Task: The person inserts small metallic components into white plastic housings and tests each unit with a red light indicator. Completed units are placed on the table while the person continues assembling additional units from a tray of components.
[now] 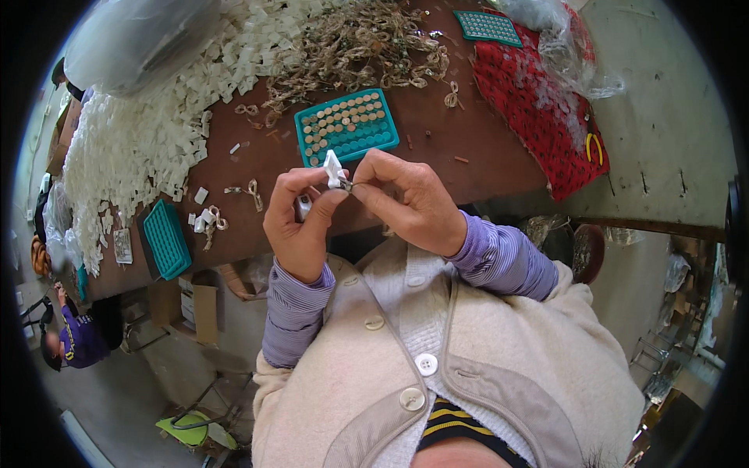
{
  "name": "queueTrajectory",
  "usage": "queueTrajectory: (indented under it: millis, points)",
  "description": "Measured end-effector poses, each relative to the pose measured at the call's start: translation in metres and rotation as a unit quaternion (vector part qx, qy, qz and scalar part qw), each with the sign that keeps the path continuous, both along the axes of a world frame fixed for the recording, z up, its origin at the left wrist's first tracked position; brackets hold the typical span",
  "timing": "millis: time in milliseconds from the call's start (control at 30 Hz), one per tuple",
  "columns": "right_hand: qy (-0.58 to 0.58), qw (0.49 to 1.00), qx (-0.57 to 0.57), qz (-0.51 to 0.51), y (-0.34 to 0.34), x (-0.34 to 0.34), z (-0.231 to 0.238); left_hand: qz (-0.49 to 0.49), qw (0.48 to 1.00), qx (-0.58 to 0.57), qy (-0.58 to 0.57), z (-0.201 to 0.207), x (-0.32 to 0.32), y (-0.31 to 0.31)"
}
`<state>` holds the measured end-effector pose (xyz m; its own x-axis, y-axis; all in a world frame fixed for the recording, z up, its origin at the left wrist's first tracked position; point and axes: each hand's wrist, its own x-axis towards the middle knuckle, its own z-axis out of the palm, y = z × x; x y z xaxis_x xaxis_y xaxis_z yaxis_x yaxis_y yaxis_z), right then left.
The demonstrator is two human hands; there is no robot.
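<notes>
My left hand (pixel 300 222) is closed, thumb and fingertips pinching a small white plastic piece (pixel 334 166) that points up. A second white piece (pixel 303 206) shows inside the curl of the same hand. Meeting it from the right, my right hand (pixel 413 204) pinches the end of a small, dark metal part (pixel 349 186) at the base of the white piece; its exact kind is too small to tell. Just beyond both hands lies a teal tray (pixel 341 148) with rows of round tan discs, some of its hollows bare.
White plastic pieces (pixel 144 148) form a big heap at left, beside a pile of coiled brown cords (pixel 351 47). An empty teal tray (pixel 166 240) rests at the left table edge. Red patterned cloth (pixel 530 109), yellow-handled tool (pixel 594 148) and another tray (pixel 488 28) are at right.
</notes>
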<state>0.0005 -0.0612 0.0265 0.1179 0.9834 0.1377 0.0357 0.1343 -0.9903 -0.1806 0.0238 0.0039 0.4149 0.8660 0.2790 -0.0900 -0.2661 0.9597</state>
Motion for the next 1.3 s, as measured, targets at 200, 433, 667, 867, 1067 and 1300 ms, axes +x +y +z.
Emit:
queueTrajectory:
  millis: [200,433,667,867,1067,1300]
  points:
    - [-0.042,0.997,-0.026,0.064,-0.009,0.029,0.009,-0.109,0.986,0.105,0.067,0.004,-0.002,0.013]
    - [-0.178,0.971,0.031,0.157,-0.016,0.049,0.009,-0.243,0.962,0.052,0.111,0.021,0.012,0.019]
    - [-0.326,0.928,0.181,-0.014,-0.022,0.05,-0.003,-0.132,0.977,0.065,0.153,0.025,0.027,-0.012]
    - [-0.334,0.918,0.172,-0.129,-0.021,0.041,-0.018,-0.103,0.955,-0.279,-0.004,0.011,0.025,-0.023]
    - [-0.358,0.916,0.151,-0.103,-0.02,0.036,-0.021,-0.135,0.865,-0.466,-0.129,-0.018,0.019,-0.012]
    - [-0.39,0.887,0.227,-0.097,0.006,0.018,-0.014,-0.049,0.962,-0.268,-0.022,-0.02,0.008,-0.021]
